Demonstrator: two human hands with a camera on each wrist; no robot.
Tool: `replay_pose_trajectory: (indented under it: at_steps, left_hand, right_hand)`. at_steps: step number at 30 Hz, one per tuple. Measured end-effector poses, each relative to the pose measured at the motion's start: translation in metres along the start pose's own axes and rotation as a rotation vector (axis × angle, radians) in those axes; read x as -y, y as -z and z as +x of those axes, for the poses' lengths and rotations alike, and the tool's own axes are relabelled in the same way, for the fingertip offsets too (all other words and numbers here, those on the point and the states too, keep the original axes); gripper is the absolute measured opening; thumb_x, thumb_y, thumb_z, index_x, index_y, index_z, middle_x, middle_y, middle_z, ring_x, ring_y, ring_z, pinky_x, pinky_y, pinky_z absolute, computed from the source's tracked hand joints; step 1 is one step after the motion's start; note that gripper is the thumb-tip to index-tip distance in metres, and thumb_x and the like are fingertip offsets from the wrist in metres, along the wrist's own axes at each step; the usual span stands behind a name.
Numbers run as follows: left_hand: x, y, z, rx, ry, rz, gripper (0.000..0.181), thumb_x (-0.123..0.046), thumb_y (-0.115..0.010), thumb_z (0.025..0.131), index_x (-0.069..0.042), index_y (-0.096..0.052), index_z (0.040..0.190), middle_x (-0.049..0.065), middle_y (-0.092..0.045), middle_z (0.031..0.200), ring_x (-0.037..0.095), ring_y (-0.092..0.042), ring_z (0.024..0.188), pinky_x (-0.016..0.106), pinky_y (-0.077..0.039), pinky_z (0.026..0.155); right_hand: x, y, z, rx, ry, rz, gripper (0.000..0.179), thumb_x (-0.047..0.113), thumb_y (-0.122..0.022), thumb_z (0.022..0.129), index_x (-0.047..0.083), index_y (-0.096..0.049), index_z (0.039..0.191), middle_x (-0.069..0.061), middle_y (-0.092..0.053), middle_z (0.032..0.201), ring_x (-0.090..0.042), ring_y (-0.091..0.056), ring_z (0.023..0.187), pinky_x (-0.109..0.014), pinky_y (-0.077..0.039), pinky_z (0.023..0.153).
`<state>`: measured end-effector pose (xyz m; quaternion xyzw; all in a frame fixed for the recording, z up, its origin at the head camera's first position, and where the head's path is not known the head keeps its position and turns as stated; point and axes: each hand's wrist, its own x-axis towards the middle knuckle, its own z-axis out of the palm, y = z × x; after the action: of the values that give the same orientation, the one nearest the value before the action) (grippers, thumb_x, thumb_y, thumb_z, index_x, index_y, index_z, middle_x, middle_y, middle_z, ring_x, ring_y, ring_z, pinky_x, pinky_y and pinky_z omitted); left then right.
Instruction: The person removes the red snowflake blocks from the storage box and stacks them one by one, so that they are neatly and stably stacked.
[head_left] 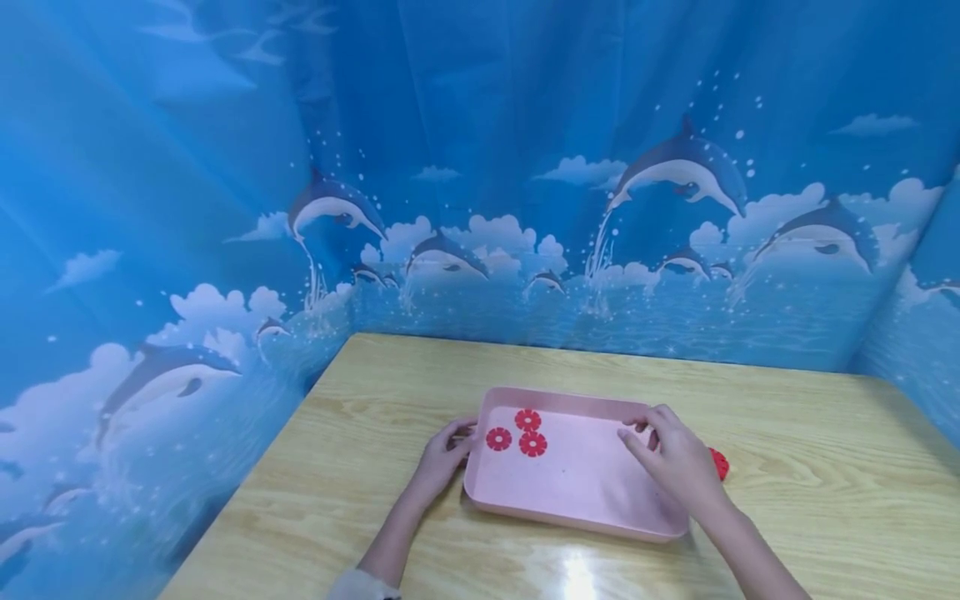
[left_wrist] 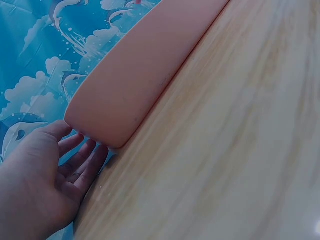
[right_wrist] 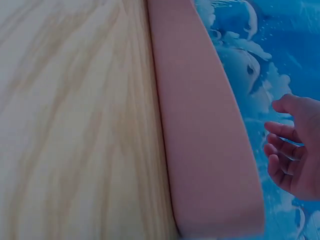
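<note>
A pink rectangular tray (head_left: 570, 487) lies on the table, with a red notched disc (head_left: 498, 438) and two more like it near its far left corner. My left hand (head_left: 442, 460) is at the tray's left end; in the left wrist view its thumb and fingertips touch the tray wall (left_wrist: 120, 85), fingers fairly straight. Over the tray's right part is my right hand (head_left: 678, 458), its fingers loosely bent. The right wrist view shows nothing between the fingers of that hand (right_wrist: 297, 147). Beyond it, more red plastic (head_left: 719, 464) shows on the table, partly hidden by the hand.
The tray stands on a wood-grain table (head_left: 375, 400). A blue curtain (head_left: 480, 167) printed with dolphins and clouds hangs behind the table and along its sides. Light reflects off the table's near part.
</note>
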<state>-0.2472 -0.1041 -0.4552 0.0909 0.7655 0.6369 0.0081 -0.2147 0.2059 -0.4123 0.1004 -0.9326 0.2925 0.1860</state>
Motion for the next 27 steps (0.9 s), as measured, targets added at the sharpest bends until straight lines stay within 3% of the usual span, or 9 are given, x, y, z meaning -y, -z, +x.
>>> replay_pose_trajectory:
  at_steps: [6, 14, 20, 27]
  left_hand:
    - [0.001, 0.000, -0.002, 0.007, -0.003, -0.012, 0.035, -0.010, -0.055, 0.092, 0.011, -0.050, 0.120, 0.022, -0.054, 0.106, 0.034, -0.056, 0.091, 0.034, -0.054, 0.073]
    - [0.001, -0.004, -0.001, 0.014, -0.006, -0.027, 0.035, -0.009, -0.055, 0.092, 0.011, -0.050, 0.120, 0.022, -0.054, 0.104, 0.036, -0.056, 0.090, 0.033, -0.054, 0.073]
    - [0.002, -0.004, -0.001, 0.019, -0.006, -0.028, 0.035, -0.009, -0.054, 0.092, 0.012, -0.050, 0.120, 0.021, -0.055, 0.104, 0.036, -0.056, 0.091, 0.032, -0.054, 0.072]
    - [0.000, 0.001, -0.001, 0.008, -0.012, -0.013, 0.035, -0.009, -0.055, 0.092, 0.011, -0.050, 0.120, 0.021, -0.055, 0.104, 0.034, -0.057, 0.089, 0.032, -0.054, 0.072]
  right_hand:
    - [0.024, -0.041, 0.021, 0.121, -0.006, 0.023, 0.022, 0.026, -0.067, 0.083, 0.009, -0.063, 0.097, 0.000, -0.056, 0.086, -0.011, -0.048, 0.065, -0.023, -0.044, 0.052]
    - [0.034, -0.084, 0.030, 0.265, -0.106, 0.043, 0.034, 0.027, -0.076, 0.073, 0.010, -0.061, 0.099, 0.000, -0.054, 0.088, -0.013, -0.052, 0.070, -0.030, -0.046, 0.057]
    - [0.030, -0.100, 0.028, 0.269, -0.104, -0.004, 0.047, 0.032, -0.081, 0.065, 0.009, -0.063, 0.102, -0.002, -0.051, 0.095, -0.016, -0.053, 0.076, -0.035, -0.050, 0.063]
    - [0.032, -0.108, 0.029, 0.253, -0.039, -0.018, 0.038, 0.030, -0.080, 0.067, 0.009, -0.064, 0.096, 0.001, -0.047, 0.084, -0.012, -0.047, 0.068, -0.028, -0.046, 0.057]
